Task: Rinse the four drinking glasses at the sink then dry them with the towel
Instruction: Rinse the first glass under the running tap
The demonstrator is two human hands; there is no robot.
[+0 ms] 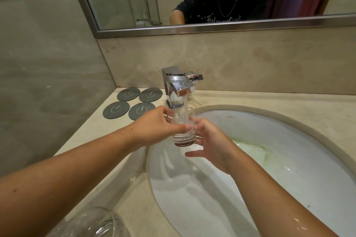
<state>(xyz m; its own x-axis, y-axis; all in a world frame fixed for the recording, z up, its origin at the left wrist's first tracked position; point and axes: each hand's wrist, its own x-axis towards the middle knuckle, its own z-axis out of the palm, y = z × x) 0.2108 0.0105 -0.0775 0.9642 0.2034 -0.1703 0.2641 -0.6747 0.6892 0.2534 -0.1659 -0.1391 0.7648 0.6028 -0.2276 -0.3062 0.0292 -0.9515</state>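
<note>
A clear drinking glass (183,132) is held upright under the chrome faucet (178,86), and a stream of water runs into it. My left hand (156,129) grips the glass from the left side. My right hand (210,140) touches its right side with the fingers spread. Another clear glass (94,223) stands on the counter at the bottom left, partly cut off by the frame edge. No towel is in view.
The white oval sink (289,188) fills the lower right, with greenish staining near its middle. Several dark round coasters (129,105) lie on the beige counter left of the faucet. A framed mirror (192,29) hangs above the backsplash.
</note>
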